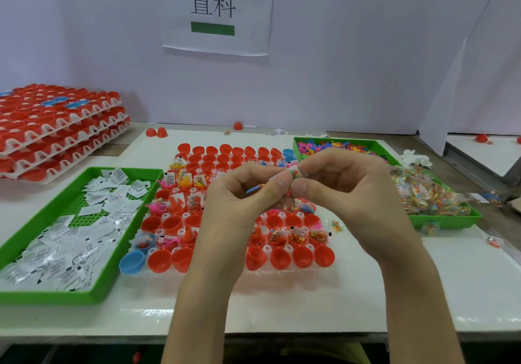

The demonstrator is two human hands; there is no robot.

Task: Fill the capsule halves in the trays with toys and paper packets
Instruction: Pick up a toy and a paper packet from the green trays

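Roughly half the capsule halves [194, 221] in the tray [287, 248] look filled, the six o'clock row bare, while left hand [242, 197] and right hand [355, 194] share a pinching grip on one clear packet [295, 172].

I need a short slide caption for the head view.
Left hand and right hand pinch a clear packet above the capsule tray.

Red capsule halves [302, 257] sit open-side up in the white tray [267, 249], several holding toys [184, 181] and paper packets [169, 177].
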